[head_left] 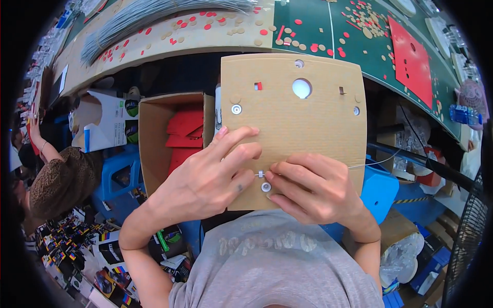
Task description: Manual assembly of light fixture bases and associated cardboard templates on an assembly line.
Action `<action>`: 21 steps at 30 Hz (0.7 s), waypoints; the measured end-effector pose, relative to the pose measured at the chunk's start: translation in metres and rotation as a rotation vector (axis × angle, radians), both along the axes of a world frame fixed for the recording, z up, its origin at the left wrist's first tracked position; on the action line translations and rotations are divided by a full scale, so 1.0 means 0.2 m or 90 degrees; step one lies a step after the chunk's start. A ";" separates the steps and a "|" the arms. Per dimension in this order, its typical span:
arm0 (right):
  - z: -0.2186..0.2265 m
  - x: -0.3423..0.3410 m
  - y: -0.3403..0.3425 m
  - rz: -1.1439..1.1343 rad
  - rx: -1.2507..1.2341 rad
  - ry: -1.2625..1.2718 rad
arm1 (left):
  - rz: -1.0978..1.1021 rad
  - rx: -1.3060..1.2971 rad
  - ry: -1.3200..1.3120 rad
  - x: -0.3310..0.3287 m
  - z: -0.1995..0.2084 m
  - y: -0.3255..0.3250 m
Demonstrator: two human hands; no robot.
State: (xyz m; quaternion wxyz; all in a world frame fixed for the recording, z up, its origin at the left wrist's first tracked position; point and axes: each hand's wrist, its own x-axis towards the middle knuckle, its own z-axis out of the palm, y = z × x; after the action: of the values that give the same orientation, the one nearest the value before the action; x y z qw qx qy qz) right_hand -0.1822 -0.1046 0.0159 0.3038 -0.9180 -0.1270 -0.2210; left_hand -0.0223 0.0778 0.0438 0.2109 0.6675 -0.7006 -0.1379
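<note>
A flat brown cardboard panel (308, 133) with cut holes lies in front of me. My right hand (316, 187) pinches a thin grey wire (377, 163) near the lower middle of the panel; its loose length trails off to the right. Just left of those fingertips is a small white piece (261, 174), with a round white eyelet (266, 187) below it. My left hand (213, 172) rests on the panel's left side, fingers apart, index finger stretched forward. Its thumb tip lies close beside the white piece; whether it touches the wire I cannot tell.
Left of the panel stands a cardboard box (154, 138) holding red sheets (185, 126). Ahead, a long table carries a bundle of grey wires (149, 23), scattered discs and a red panel (411, 59). A blue stool (380, 192) is at right; a co-worker's arm (49, 149) shows far left.
</note>
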 end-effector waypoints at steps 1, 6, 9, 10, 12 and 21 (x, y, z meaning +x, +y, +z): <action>0.00 0.00 0.00 0.003 0.005 -0.003 | 0.005 -0.025 0.016 0.00 0.00 0.01; 0.01 0.01 -0.03 0.029 0.040 0.048 | 0.021 0.007 0.084 0.03 0.00 0.07; 0.01 0.00 -0.01 0.041 0.018 0.050 | 0.033 0.002 0.061 0.06 0.01 0.03; 0.01 0.00 -0.01 0.038 0.017 0.048 | 0.048 -0.011 0.036 0.07 0.01 0.00; 0.03 0.00 0.00 0.033 0.008 0.050 | 0.054 -0.047 0.032 0.11 -0.02 -0.09; 0.00 -0.49 -0.15 -0.445 0.071 -0.127 | 0.132 -0.081 0.107 0.09 -0.13 -0.14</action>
State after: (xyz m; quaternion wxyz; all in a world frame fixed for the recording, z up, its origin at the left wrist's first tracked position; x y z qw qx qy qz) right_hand -0.2803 -0.1337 0.0153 0.2454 -0.8621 0.1776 -0.4062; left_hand -0.0042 0.0491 0.0169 0.3242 0.7074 -0.6152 -0.1262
